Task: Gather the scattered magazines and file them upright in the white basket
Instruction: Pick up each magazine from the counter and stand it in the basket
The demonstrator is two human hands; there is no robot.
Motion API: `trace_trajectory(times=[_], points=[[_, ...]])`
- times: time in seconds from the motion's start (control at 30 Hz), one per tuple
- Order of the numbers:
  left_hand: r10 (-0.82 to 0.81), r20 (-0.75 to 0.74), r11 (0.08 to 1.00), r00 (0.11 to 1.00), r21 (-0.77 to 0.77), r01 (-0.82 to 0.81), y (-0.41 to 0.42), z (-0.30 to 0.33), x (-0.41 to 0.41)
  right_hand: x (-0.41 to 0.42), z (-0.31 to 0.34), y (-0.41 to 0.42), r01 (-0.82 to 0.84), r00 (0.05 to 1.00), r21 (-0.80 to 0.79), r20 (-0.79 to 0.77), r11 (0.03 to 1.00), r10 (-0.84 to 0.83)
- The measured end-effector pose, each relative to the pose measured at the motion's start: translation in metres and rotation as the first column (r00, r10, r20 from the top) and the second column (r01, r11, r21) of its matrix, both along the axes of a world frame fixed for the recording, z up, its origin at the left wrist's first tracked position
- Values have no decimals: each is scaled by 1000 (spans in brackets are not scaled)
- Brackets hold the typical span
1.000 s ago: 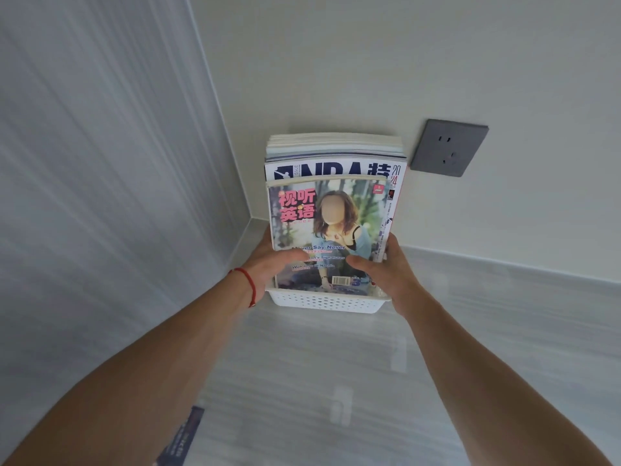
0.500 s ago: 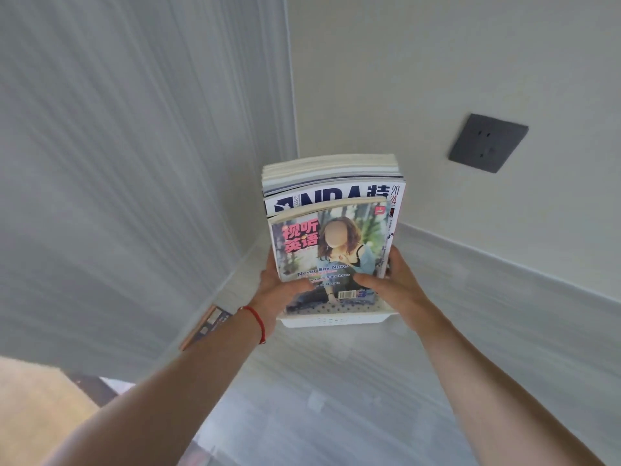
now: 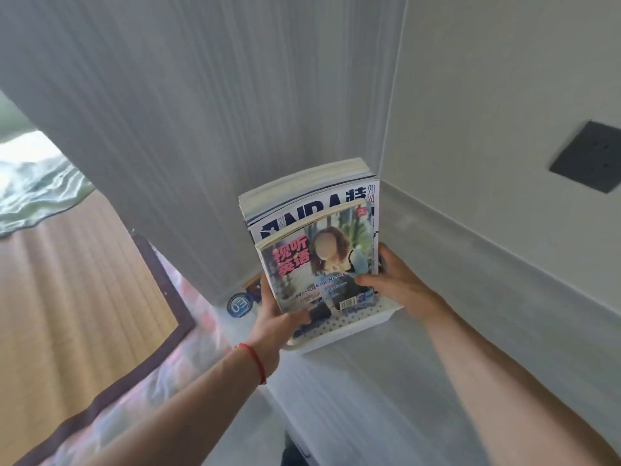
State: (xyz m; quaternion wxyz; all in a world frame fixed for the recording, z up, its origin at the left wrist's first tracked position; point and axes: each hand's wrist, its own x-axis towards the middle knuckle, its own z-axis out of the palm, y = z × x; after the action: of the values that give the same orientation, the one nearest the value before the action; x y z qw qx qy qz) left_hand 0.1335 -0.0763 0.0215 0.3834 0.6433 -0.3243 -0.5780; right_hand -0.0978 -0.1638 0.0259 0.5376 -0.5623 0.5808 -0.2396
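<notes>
Head view: hands (image 3: 339, 297) grip magazines (image 3: 316, 250) upright in white basket (image 3: 363, 326), corner-tight.

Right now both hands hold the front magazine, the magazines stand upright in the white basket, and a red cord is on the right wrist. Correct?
Not quite. The head view shows the red cord on the left wrist. The rest holds: left hand and right hand hold the front magazine, upright in the white basket.

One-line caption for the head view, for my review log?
Both hands, left hand and right hand, hold magazines upright in the white basket in a wall corner.
</notes>
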Motion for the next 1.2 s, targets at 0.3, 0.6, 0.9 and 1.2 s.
trace_trajectory(times=[0.3, 0.6, 0.9, 1.2], points=[[220, -53, 971, 974, -79, -224, 34, 6, 43, 77, -5, -33, -234, 971, 20, -46, 972, 234], [297, -145, 950, 944, -61, -308, 41, 1, 77, 117, -5, -67, -347, 937, 24, -21, 937, 348], [514, -231, 847, 826, -13, -531, 33, -8, 66, 104, -23, -47, -182, 969, -128, -191, 975, 156], [518, -225, 851, 825, 38, -524, 21, -3, 81, 114, -30, -59, -110, 982, -195, -173, 975, 76]])
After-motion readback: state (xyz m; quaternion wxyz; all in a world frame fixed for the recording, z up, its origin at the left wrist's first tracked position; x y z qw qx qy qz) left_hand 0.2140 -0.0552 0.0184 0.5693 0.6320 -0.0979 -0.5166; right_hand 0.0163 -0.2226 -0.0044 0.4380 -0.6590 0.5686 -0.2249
